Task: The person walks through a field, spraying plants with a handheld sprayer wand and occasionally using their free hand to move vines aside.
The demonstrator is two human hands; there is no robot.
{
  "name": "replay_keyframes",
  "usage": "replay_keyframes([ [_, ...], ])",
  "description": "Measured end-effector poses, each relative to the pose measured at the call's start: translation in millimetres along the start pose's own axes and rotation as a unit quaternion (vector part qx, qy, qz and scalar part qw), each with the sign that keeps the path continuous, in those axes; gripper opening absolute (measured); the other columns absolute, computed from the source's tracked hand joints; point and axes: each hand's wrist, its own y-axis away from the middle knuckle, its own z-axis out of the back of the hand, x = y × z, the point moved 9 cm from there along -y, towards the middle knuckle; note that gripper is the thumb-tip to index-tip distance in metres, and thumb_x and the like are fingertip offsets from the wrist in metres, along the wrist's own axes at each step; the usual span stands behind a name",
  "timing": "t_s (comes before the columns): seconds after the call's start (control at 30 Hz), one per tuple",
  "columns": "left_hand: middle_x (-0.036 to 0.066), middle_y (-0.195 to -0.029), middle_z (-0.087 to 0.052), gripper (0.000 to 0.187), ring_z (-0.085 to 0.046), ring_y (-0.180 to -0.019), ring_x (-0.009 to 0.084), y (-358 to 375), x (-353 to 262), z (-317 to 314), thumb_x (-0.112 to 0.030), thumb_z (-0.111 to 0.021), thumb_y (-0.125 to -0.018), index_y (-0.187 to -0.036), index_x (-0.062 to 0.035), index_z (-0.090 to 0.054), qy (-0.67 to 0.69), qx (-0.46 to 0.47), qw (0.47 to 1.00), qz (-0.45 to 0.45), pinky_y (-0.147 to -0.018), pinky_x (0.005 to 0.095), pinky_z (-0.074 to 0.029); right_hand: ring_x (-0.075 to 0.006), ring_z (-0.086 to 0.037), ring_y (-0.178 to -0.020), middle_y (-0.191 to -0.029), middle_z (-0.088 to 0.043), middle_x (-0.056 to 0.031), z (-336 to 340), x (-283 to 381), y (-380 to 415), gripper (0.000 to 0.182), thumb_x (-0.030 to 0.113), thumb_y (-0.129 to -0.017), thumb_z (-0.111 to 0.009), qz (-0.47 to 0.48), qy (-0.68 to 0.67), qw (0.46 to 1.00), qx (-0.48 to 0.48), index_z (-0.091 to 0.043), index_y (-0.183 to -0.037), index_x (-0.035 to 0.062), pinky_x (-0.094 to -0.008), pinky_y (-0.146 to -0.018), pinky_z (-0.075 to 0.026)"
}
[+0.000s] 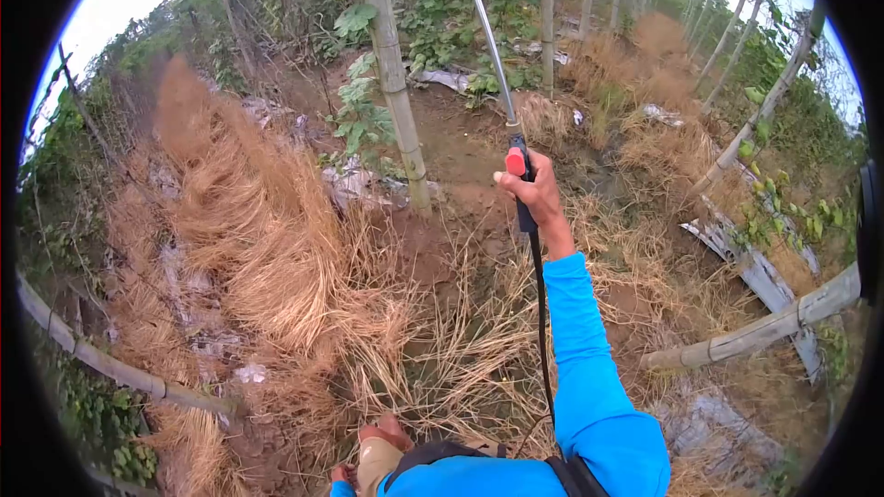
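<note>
Metal wand (486, 37) rises up and away from the right hand (532, 191), which is closed around its black grip, thumb beside the red trigger (515, 162); hose (541, 313) hangs along the blue sleeve (585, 350); left hand unseen.

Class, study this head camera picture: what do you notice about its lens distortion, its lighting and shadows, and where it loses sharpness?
Head view: a fisheye lens rings the frame in black and bows the bamboo poles near the edges; the light is flat and overcast, with no hard shadows on the dry straw; the sky is blown out white; the right hand on the sprayer wand is fairly sharp, while the rim softens.
</note>
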Motion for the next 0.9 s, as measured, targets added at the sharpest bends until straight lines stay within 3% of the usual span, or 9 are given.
replay_keyframes([
  [0.07,0.013,-0.073,-0.064,0.027,-0.059,-0.057,0.0303,11,-5,-8,-0.029,-0.048,-0.08,-0.085,-0.0055,-0.062,-0.005,-0.005,1.0,-0.016,-0.048,0.0456,-0.045,-0.0072,-0.043,-0.059,-0.065,-0.048,0.0031,29,14,0,0.031,0.027,-0.069,-0.075,0.024,0.016,0.999,-0.033,-0.053,-0.074,0.0071,-0.0247,-0.053,-0.036],
  [0.17,0.013,-0.073,-0.064,0.027,-0.059,-0.058,0.0296,36,-13,-15,-0.028,-0.05,-0.079,-0.085,-0.005,-0.061,-0.021,-0.036,0.999,-0.035,-0.049,0.046,-0.046,-0.0072,-0.046,-0.049,-0.06,-0.048,0.0026,49,11,12,0.031,0.029,-0.069,-0.074,-0.05,-0.109,0.993,0.022,-0.053,-0.076,0.0068,-0.0245,-0.045,-0.036],
  [0.27,0.014,-0.071,-0.063,0.027,-0.059,-0.055,0.0277,57,-26,-20,-0.027,-0.051,-0.08,-0.084,-0.002,-0.06,-0.025,-0.074,0.995,-0.06,-0.047,0.044,-0.047,-0.0075,-0.047,-0.05,-0.06,-0.049,0.0022,72,9,31,0.03,0.028,-0.069,-0.073,-0.06,-0.125,0.99,0.032,-0.053,-0.077,0.0063,-0.025,-0.046,-0.037],
  [0.33,0.015,-0.068,-0.062,0.028,-0.057,-0.051,0.0257,41,-26,-40,-0.027,-0.051,-0.081,-0.083,-0.0005,-0.06,0.061,0.034,0.995,-0.069,-0.044,0.0397,-0.047,-0.0077,-0.046,-0.05,-0.06,-0.049,0.0022,83,1,45,0.03,0.028,-0.069,-0.073,-0.044,-0.111,0.993,0.021,-0.054,-0.078,0.0061,-0.0252,-0.046,-0.037],
  [0.47,0.009,-0.065,-0.061,0.024,-0.054,-0.047,0.0224,78,-23,-53,-0.027,-0.05,-0.081,-0.08,-0.0057,-0.06,0.041,0.007,0.993,-0.112,-0.042,0.0352,-0.045,-0.0081,-0.046,-0.05,-0.061,-0.048,0.0022,100,4,79,0.031,0.027,-0.069,-0.073,0.003,-0.012,1.0,-0.022,-0.054,-0.078,0.0052,-0.0258,-0.046,-0.036],
  [0.53,0.008,-0.066,-0.062,0.023,-0.055,-0.048,0.0218,92,-21,-53,-0.028,-0.05,-0.08,-0.08,-0.0075,-0.06,0.005,0.005,0.994,-0.111,-0.043,0.0355,-0.044,-0.0078,-0.046,-0.051,-0.062,-0.048,0.0028,94,6,97,0.03,0.026,-0.069,-0.073,-0.01,-0.055,0.998,0.008,-0.054,-0.079,0.0051,-0.0254,-0.046,-0.036],
  [0.6,0.007,-0.067,-0.063,0.022,-0.055,-0.049,0.0212,100,-7,-57,-0.029,-0.05,-0.08,-0.08,-0.0093,-0.06,-0.029,0.007,0.994,-0.107,-0.044,0.0358,-0.044,-0.0075,-0.046,-0.052,-0.062,-0.047,0.0033,90,17,114,0.03,0.026,-0.069,-0.073,-0.023,-0.093,0.995,0.041,-0.054,-0.08,0.0051,-0.0249,-0.047,-0.036],
  [0.67,0.007,-0.069,-0.063,0.022,-0.056,-0.053,0.021,94,14,-49,-0.03,-0.05,-0.079,-0.081,-0.0106,-0.061,-0.031,0.025,0.993,-0.107,-0.048,0.0375,-0.045,-0.0068,-0.046,-0.053,-0.062,-0.046,0.0043,72,36,136,0.032,0.026,-0.068,-0.074,-0.102,-0.241,0.958,0.116,-0.054,-0.082,0.0059,-0.024,-0.048,-0.037],
  [0.9,0.009,-0.072,-0.063,0.021,-0.058,-0.057,0.0246,147,90,-42,-0.03,-0.054,-0.078,-0.08,-0.0098,-0.061,-0.004,0.023,0.99,-0.136,-0.05,0.0404,-0.046,-0.0078,-0.046,-0.056,-0.066,-0.049,0.0021,88,75,197,0.034,0.029,-0.065,-0.074,-0.034,-0.182,0.974,0.132,-0.054,-0.078,0.0056,-0.0244,-0.05,-0.037],
])
